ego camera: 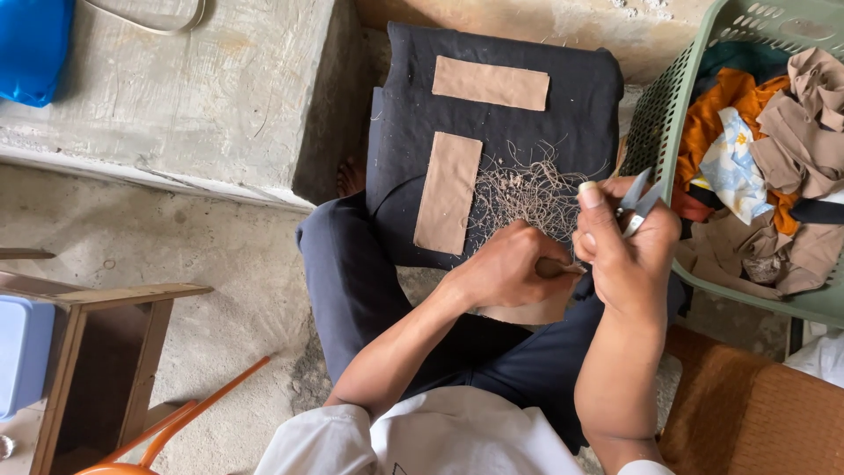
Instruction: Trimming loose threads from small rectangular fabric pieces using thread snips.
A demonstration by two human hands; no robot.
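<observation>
My left hand [508, 266] pinches a tan fabric piece [527, 310] resting on my lap. Beside it, my right hand [626, 246] grips small metal thread snips [637, 200], blades pointing up and away. Just beyond my hands lies a black cloth pad [404, 132] bearing two flat tan fabric rectangles: one upright [448, 192], one crosswise [491, 83]. A tangle of cut tan threads [527, 193] sits on the pad next to my left hand.
A green plastic basket [681, 88] at right holds orange, brown and printed fabric pieces. A concrete step [176, 97] rises at upper left, with a blue bag [31, 48] on it. A wooden stool [105, 352] and orange chair leg [185, 418] stand at lower left.
</observation>
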